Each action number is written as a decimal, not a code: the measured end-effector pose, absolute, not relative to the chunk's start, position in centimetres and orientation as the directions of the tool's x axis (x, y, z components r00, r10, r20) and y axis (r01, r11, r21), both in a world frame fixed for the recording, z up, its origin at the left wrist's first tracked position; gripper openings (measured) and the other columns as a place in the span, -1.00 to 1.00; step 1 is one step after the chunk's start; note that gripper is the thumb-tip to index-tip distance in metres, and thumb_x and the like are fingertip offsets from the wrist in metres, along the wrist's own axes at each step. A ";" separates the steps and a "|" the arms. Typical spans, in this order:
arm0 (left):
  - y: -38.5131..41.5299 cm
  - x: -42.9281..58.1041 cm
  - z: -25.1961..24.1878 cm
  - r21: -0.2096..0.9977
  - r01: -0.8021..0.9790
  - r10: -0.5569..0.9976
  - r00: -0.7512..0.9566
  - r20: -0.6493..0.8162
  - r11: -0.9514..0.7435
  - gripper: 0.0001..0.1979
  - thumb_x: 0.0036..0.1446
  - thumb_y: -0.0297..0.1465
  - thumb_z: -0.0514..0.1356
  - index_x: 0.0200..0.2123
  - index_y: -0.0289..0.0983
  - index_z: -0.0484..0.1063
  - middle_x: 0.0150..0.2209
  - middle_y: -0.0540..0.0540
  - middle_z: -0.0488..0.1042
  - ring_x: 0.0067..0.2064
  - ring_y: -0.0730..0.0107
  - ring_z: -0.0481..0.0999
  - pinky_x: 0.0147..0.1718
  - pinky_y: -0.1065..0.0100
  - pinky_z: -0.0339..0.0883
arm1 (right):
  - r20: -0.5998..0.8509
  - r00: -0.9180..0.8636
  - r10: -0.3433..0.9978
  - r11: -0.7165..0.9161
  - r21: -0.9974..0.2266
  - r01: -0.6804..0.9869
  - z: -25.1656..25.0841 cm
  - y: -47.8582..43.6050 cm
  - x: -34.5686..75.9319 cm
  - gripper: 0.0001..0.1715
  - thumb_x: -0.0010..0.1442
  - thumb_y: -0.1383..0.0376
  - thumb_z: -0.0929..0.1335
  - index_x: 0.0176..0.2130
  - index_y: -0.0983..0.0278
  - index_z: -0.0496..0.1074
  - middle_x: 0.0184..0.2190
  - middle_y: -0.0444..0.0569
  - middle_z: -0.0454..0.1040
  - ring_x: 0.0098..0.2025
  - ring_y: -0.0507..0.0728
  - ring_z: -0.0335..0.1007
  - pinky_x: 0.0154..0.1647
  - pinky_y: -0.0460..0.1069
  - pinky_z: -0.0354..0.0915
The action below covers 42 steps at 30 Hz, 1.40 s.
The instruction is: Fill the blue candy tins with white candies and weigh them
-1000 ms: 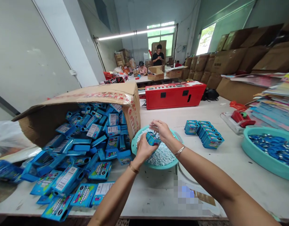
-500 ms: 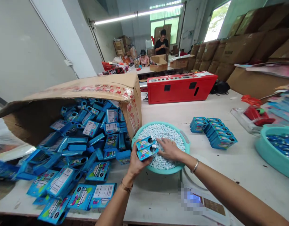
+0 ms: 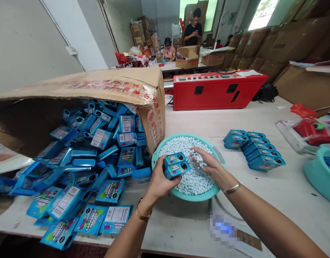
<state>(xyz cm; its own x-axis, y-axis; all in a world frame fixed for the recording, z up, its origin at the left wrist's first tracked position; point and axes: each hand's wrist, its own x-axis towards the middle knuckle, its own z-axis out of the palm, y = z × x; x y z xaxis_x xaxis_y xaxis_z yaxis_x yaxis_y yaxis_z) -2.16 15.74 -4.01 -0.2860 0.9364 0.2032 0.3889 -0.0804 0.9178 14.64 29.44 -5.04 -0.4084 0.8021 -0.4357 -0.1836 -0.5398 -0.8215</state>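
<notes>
My left hand (image 3: 160,183) grips two small blue candy boxes (image 3: 176,165) side by side, their round holes facing up, over the near left rim of a teal bowl (image 3: 218,154). The bowl is heaped with small white candies (image 3: 181,145). My right hand (image 3: 208,165) is cupped over the heap just right of the boxes, its fingers curled round several white candies.
A tipped cardboard carton (image 3: 106,87) spills many blue boxes (image 3: 100,154) across the left of the table. Stacked blue boxes (image 3: 255,152) lie to the right, beside another teal tub (image 3: 319,175). A red machine (image 3: 218,89) stands behind. Two people are at a far table.
My right hand dipped from above the boxes into the candies and now lifts with a scoop of them. My left hand lowered the boxes toward the bowl's near rim.
</notes>
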 end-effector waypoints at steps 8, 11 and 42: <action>18.6 -0.3 -1.1 0.662 0.750 0.959 -0.197 0.206 0.012 -0.32 -0.20 -0.36 0.35 0.07 -0.26 0.30 0.05 -0.22 0.43 0.12 -0.07 0.39 0.12 0.00 0.26 | -0.222 -0.209 0.952 -0.304 -0.733 -0.608 -0.1 27.8 10.9 -0.78 -0.05 0.28 0.47 -0.35 0.22 0.41 -0.45 -0.16 0.52 -0.39 0.11 0.51 -0.28 0.00 0.45; 18.8 0.2 -0.8 0.655 0.755 0.951 -0.221 0.217 0.026 -0.30 -0.19 -0.37 0.35 0.09 -0.27 0.29 0.07 -0.22 0.42 0.14 -0.07 0.38 0.14 0.02 0.25 | -0.102 -0.146 0.984 -0.170 -0.792 -0.587 0.6 27.1 10.4 -0.79 -0.12 0.27 0.48 -0.41 0.21 0.42 -0.47 -0.18 0.52 -0.36 0.10 0.50 -0.22 0.00 0.42; 15.6 -3.4 -4.6 0.928 0.326 0.928 -0.255 0.270 -0.180 -0.23 -0.15 -0.27 0.38 0.14 -0.20 0.19 0.03 -0.15 0.48 0.03 0.13 0.52 0.08 0.09 0.37 | -0.078 -0.258 0.963 -0.130 -0.973 -0.190 -4.1 28.5 13.9 -0.70 0.06 0.02 0.40 -0.32 0.15 0.57 -0.13 -0.08 0.59 0.07 0.21 0.39 0.17 0.13 0.19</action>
<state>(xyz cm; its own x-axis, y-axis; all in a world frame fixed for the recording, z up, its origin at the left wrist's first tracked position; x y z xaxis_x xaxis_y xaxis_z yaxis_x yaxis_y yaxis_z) -3.36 15.62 -4.56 -0.2555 0.9285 0.2696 0.3262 -0.1798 0.9281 13.86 28.53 -4.11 -0.2578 0.9631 -0.0778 -0.1902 -0.1295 -0.9732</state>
